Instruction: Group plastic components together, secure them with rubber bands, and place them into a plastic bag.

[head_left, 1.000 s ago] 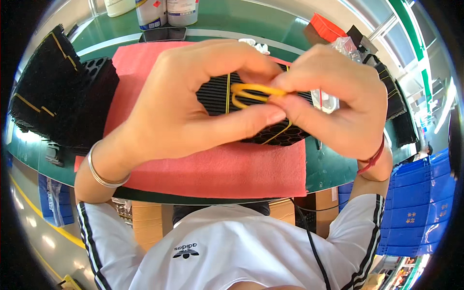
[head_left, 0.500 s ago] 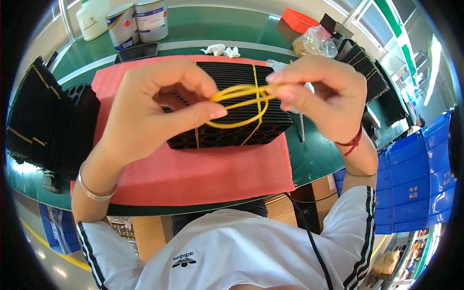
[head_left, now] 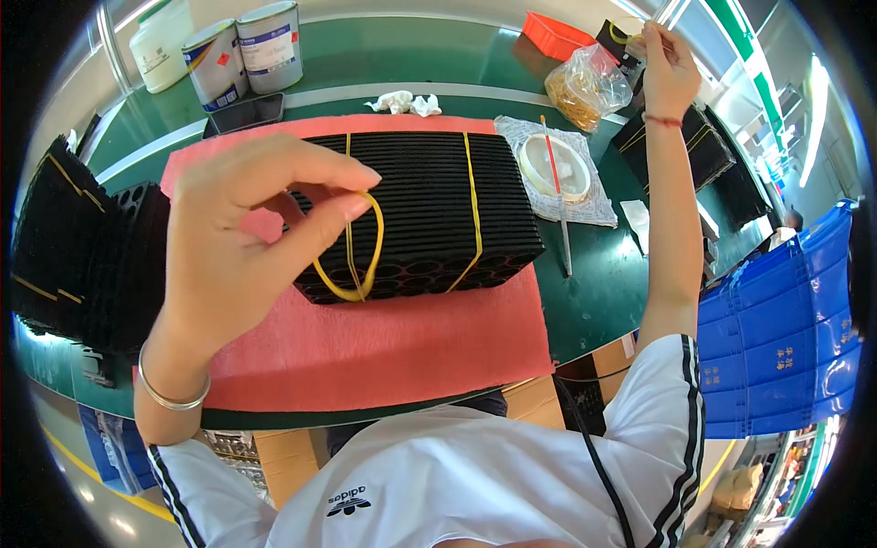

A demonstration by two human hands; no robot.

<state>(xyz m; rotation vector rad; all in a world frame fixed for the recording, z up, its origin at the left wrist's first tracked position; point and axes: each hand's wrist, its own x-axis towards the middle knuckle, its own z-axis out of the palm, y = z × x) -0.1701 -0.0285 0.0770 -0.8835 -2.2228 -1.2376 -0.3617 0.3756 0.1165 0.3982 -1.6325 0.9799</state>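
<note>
My left hand (head_left: 233,228) pinches a yellow rubber band (head_left: 378,239) between thumb and fingertips. The band hangs as an open loop in front of a stack of black slotted trays (head_left: 411,192) with round holes along the near side. Two thin yellow bands (head_left: 474,201) run around that stack, one toward each end. Far right, my right hand (head_left: 671,68) is raised with its fingers pinched together, and a second yellow rubber band (head_left: 623,35) shows as a loop at its fingertips. Below that hand lies a clear plastic bag (head_left: 585,87) of yellow rubber bands.
The stack rests on a pink foam sheet (head_left: 411,356) over a green table. Banded black stacks stand at left (head_left: 59,237) and right (head_left: 685,151). Tins (head_left: 269,50), a white bottle (head_left: 160,46), a red bin (head_left: 554,36), a tape roll (head_left: 554,167) and a brush (head_left: 559,205) surround it.
My hands have parted from the bands they held together over the stack. My right hand swung up to the far right with one band; the left stayed near the stack with another.
</note>
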